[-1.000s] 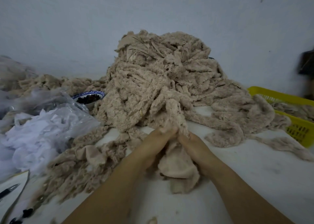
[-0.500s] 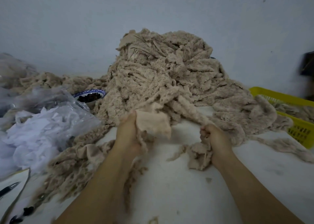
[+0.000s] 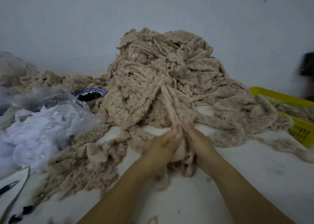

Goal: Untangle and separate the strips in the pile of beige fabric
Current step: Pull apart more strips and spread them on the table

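On the white table, the pile of beige fabric rises against the wall, plastic bag left, yellow basket right. At its near edge the left hand grips a taut strip running up into the pile; right hand presses against it, grip too blurred to tell.

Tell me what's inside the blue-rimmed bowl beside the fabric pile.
The bowl holds small dark pieces, too blurred to identify. A clear plastic bag covers its near left edge, and its bottom is hidden under the pieces.
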Demonstrator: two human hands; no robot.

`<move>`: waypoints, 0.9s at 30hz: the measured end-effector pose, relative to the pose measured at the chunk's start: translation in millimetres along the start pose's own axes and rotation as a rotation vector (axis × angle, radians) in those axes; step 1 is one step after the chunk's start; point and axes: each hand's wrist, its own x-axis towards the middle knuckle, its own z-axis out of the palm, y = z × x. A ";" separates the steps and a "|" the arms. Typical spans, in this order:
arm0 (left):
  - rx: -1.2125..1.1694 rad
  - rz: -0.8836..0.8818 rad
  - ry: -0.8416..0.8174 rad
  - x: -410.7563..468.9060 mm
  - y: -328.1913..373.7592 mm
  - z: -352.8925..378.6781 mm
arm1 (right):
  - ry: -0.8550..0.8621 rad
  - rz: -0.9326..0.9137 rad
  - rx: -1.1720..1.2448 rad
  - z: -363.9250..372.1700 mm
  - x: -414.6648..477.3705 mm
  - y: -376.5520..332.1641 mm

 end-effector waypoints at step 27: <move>-0.747 -0.166 0.347 12.3 1.2 -22.6 | -0.117 -0.052 0.071 15.4 -2.3 5.0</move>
